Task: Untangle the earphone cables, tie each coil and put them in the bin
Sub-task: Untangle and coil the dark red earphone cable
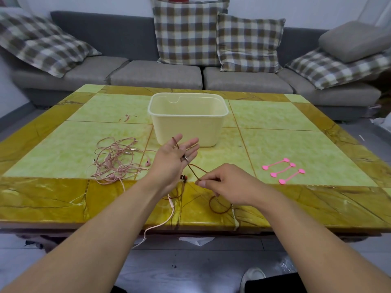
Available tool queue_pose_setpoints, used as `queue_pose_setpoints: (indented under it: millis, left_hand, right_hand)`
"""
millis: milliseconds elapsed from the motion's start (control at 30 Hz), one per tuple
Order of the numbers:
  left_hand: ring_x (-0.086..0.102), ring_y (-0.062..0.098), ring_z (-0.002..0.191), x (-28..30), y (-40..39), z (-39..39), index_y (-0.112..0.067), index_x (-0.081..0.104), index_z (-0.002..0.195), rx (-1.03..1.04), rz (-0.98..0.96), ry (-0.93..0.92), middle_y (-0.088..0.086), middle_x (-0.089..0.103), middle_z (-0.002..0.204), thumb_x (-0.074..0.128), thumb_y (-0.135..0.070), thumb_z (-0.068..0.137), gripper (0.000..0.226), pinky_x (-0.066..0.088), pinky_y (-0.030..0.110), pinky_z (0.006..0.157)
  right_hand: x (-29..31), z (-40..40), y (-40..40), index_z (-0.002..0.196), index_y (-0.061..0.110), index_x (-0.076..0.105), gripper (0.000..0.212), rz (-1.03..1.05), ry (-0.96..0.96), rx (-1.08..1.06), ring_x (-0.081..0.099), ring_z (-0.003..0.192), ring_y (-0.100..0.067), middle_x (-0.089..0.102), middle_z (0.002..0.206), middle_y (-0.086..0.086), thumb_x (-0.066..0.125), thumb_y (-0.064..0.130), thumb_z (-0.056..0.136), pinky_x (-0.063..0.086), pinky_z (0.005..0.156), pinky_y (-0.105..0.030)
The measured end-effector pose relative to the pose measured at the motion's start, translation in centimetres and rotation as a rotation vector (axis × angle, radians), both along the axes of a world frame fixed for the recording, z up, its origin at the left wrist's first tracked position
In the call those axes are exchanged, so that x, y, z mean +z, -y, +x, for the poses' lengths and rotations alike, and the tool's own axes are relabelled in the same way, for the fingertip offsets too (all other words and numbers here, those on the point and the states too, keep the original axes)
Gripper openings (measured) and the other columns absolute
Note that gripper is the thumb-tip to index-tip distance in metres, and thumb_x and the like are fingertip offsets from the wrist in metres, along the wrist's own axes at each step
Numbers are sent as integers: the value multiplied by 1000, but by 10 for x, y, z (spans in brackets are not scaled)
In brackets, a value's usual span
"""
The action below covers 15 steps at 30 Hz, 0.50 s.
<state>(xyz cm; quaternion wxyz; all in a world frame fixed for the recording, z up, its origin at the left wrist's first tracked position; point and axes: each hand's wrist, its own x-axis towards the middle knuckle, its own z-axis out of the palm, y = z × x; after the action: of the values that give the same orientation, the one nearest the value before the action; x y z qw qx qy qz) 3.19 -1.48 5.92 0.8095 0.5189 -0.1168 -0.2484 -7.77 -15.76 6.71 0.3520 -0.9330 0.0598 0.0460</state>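
A brown earphone cable (195,169) runs across the palm of my left hand (174,159), whose fingers are stretched out, palm up, in front of the bin. My right hand (224,183) pinches the same cable between thumb and forefinger near the table's front edge. More of the brown cable lies in a loop (220,206) under my right hand. A tangle of pink earphone cables (115,160) lies on the table to the left, with one pink strand (163,220) hanging over the front edge. The cream plastic bin (188,119) stands at mid-table, with nothing seen inside.
Three pink cable ties (283,170) lie on the table at the right. The table (296,123) has green and yellow tiles. A grey sofa (156,77) with checked cushions stands behind it. A shoe (252,278) shows on the floor below.
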Motion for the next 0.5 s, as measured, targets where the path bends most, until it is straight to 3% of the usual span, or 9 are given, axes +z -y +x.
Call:
queue_pose_setpoints:
  millis: [133, 233, 300, 367, 433, 500]
  left_hand:
    - [57, 20, 130, -9, 1, -3, -4, 33, 152, -89, 298, 258, 12, 62, 137, 35, 14, 100, 55, 44, 26, 110]
    - [72, 18, 100, -9, -3, -9, -4, 51, 140, -303, 425, 306, 13, 70, 123, 33, 18, 95, 53, 58, 23, 85]
    - [67, 18, 67, -7, -6, -15, -4, 60, 128, -380, 482, 288, 9, 74, 93, 29, 15, 91, 52, 50, 26, 61]
    - [41, 15, 47, -4, -7, -17, -1, 68, 117, -404, 485, 285, 6, 56, 58, 26, 10, 86, 53, 34, 25, 51]
    - [23, 15, 46, -1, -6, -18, -1, 73, 108, -439, 434, 252, 3, 32, 53, 24, -1, 91, 52, 23, 26, 46]
    - [14, 13, 47, 1, -4, -18, -1, 73, 100, -499, 376, 169, 1, 19, 57, 23, -18, 102, 53, 15, 26, 44]
  right_hand:
    - [15, -5, -6, 96, 31, 75, 17, 21, 138, 0, 51, 58, -7, 63, 66, 5, 60, 38, 100, 42, 60, -30]
    - [22, -4, 0, 90, 29, 67, 16, 70, 278, -97, 48, 55, -2, 60, 65, 9, 58, 35, 101, 40, 59, -28]
    - [21, -3, 7, 90, 28, 67, 16, 89, 350, -175, 48, 56, -4, 59, 64, 9, 58, 35, 101, 42, 61, -31]
    - [17, -1, 13, 89, 29, 70, 16, 115, 383, -231, 48, 57, -8, 61, 65, 5, 61, 36, 100, 42, 60, -33]
    - [12, 3, 15, 87, 29, 72, 14, 164, 395, -265, 45, 55, -7, 57, 62, 7, 65, 35, 98, 38, 57, -27]
    - [9, 6, 16, 86, 29, 75, 12, 239, 419, -311, 44, 56, -6, 55, 62, 9, 69, 34, 95, 36, 56, -23]
